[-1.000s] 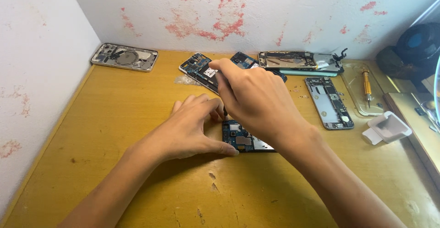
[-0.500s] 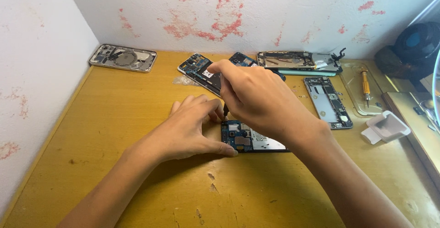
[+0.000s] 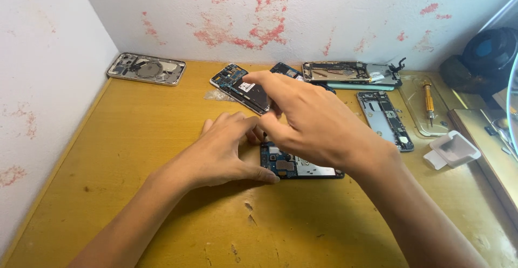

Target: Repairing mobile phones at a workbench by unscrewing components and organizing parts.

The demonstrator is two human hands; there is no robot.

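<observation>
- Head view: an opened phone [image 3: 302, 166] lies flat on the wooden table [image 3: 135, 155], near the middle, its circuit board showing; both hands are on it.
- The left hand [image 3: 224, 152] rests at the phone's left end, thumb pressed along its near edge, fingers curled over the top corner; it steadies the phone rather than lifts it.
- The right hand [image 3: 315, 122] hovers over the phone, fingers pinched around a thin dark tool [image 3: 265, 136] whose tip points down at the phone's upper left corner; only a short bit of the tool shows.
- Behind the hands another opened phone [image 3: 240, 87] lies at a slant; a phone frame [image 3: 145, 68] sits by the left wall; a third stripped phone [image 3: 345, 73] lies by the back wall.
- To the right lie a bare phone chassis [image 3: 384, 118], a yellow screwdriver [image 3: 428, 100] on a clear tray [image 3: 415, 103], and a small white plastic holder [image 3: 453, 149].
</observation>
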